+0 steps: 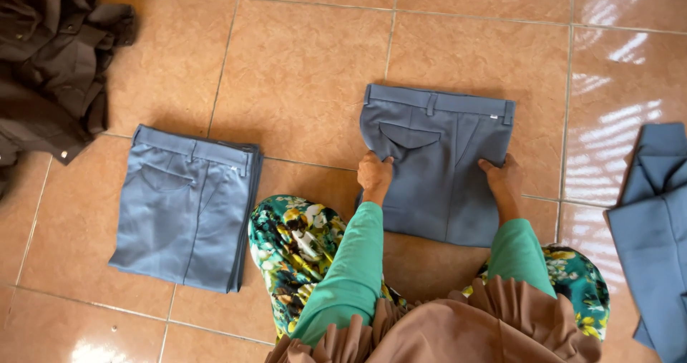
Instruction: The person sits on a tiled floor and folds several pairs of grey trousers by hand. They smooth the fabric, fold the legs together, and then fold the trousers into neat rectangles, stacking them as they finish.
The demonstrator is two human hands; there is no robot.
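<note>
A folded pair of grey-blue trousers [436,164] lies flat on the tiled floor in front of me, waistband at the far end. My left hand [374,175] presses on its left edge, fingers curled over the fabric. On the right edge rests my right hand [502,178], gripping the cloth. Both arms wear green sleeves.
A stack of folded lighter blue trousers [184,205] sits on the floor to the left. A heap of dark brown garments [50,62] fills the far left corner. More blue cloth [655,227] lies at the right edge. My floral-patterned knees [293,241] rest near the floor.
</note>
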